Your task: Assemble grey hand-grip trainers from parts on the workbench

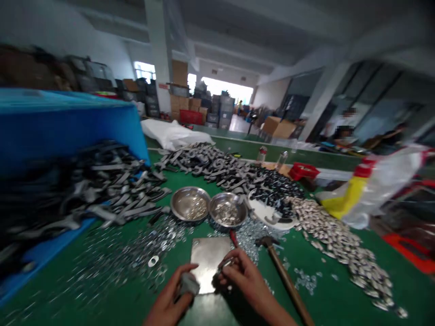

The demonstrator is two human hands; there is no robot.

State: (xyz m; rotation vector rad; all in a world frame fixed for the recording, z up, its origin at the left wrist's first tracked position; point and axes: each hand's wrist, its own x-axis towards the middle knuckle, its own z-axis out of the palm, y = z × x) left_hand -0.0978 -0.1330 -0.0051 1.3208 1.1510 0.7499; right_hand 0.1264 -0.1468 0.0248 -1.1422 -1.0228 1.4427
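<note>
My left hand (pixel 171 296) is closed around a small grey metal part (pixel 188 284) at the near edge of the green table (pixel 343 294). My right hand (pixel 243 276) pinches a small metal piece (pixel 226 263) just to its right. Both hands hover over a flat steel plate (pixel 209 260). A hammer (pixel 283 274) with a wooden handle lies right of my right hand. Two round steel bowls (pixel 190 203) (pixel 228 210) holding small parts stand beyond the plate.
A tipped blue bin (pixel 64 122) spills dark metal wrench-like parts (pixel 112 185) at the left. More dark parts (pixel 217 165) are heaped behind the bowls, silvery pieces (pixel 340 240) at the right, washers (pixel 136 249) scattered near. A plastic bag (pixel 374 185) lies right. People sit at the far right.
</note>
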